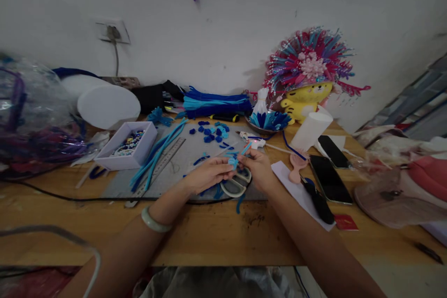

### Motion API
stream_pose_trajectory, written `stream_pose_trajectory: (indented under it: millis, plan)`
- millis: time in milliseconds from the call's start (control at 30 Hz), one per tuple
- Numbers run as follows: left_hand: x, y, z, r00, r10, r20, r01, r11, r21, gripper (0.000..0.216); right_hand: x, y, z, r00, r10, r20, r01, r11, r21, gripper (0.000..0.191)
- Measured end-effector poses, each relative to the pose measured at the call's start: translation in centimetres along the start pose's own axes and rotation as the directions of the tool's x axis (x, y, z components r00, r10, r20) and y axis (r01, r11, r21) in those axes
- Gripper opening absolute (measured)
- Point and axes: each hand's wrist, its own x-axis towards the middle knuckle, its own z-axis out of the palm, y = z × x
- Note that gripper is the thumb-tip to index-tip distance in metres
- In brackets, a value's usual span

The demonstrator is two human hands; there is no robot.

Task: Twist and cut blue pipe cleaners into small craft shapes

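Note:
My left hand [211,172] pinches a small light-blue pipe-cleaner flower [233,162] over the grey mat. Close on its right, the fingers of my right hand [257,167] grip a light-blue pipe-cleaner stem [246,147] that rises from the flower; whether the two are joined is too small to tell. Under the hands lies a pair of scissors [233,192] with pale handles. Just beyond the right hand is a glue gun [256,142] with a small red light. Several blue pipe-cleaner flowers [213,132] are spread behind the hands.
Left on the grey mat [118,185] are long blue pipe cleaners [159,153] and a metal ruler [169,156]. A white box of beads [120,160] stands beside them. Phones [330,179], a pink comb [296,167] and a yellow plush toy [302,102] with a tall headdress occupy the right.

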Motion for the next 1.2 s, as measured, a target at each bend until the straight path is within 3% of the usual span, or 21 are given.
stream_pose_trajectory:
  millis: [133,233,333,400,500,567,667,867,967,1067,1133,1200]
  plan:
    - [0.0,0.2,0.0,0.998,0.054,-0.017,-0.052,0.995,0.087,0.014,-0.4,-1.0,-0.1,0.999,-0.019,0.042,0.017,0.999,0.033,0.022]
    - [0.1,0.2,-0.2,0.991,0.132,-0.034,-0.123,0.974,0.190,0.016,-0.5,-1.8,-0.4,0.979,0.067,0.195,-0.108,0.972,0.208,0.026]
    - [-0.2,0.6,-0.6,0.977,0.210,-0.023,-0.187,0.909,0.372,0.015,-0.2,-2.1,-0.7,0.907,0.280,0.314,-0.381,0.864,0.329,0.038]
    - [-0.4,0.9,-0.7,0.969,0.244,0.029,-0.217,0.795,0.567,0.013,-0.1,-1.9,-0.8,0.830,0.420,0.368,-0.530,0.798,0.285,0.036]
    - [-0.7,1.4,-0.8,0.958,0.268,0.100,-0.250,0.617,0.746,0.010,-0.1,-1.6,-0.9,0.732,0.503,0.460,-0.619,0.772,0.142,0.022]
    - [-0.8,1.6,-0.7,0.956,0.274,0.107,-0.254,0.584,0.771,0.009,-0.2,-1.4,-0.9,0.721,0.496,0.484,-0.602,0.794,0.083,0.019]
    - [-0.7,1.5,-0.5,0.956,0.289,0.060,-0.236,0.627,0.743,0.006,-0.2,-1.4,-1.2,0.732,0.482,0.481,-0.564,0.825,0.033,0.024]
    - [-0.5,1.1,-0.2,0.968,0.240,-0.070,-0.175,0.852,0.494,0.013,0.0,-1.5,-1.7,0.702,0.459,0.545,-0.551,0.834,0.008,0.030]
    - [-0.2,0.9,-0.2,0.970,0.208,-0.124,-0.144,0.908,0.393,0.012,-0.1,-1.6,-1.3,0.758,0.439,0.483,-0.463,0.883,-0.076,0.026]
    - [0.0,0.6,-0.1,0.955,0.190,-0.228,-0.124,0.953,0.275,0.012,-0.6,-1.6,-0.5,0.916,0.262,0.305,-0.143,0.921,-0.362,0.017]
    - [0.2,0.5,0.0,0.944,0.160,-0.289,-0.118,0.981,0.157,0.013,-1.0,-1.4,0.1,0.971,0.000,0.238,0.151,0.773,-0.616,0.015]
    - [0.3,0.3,0.1,0.941,0.097,-0.323,-0.097,0.995,0.015,0.013,-1.5,-1.1,0.5,0.936,-0.205,0.287,0.353,0.522,-0.776,0.015]
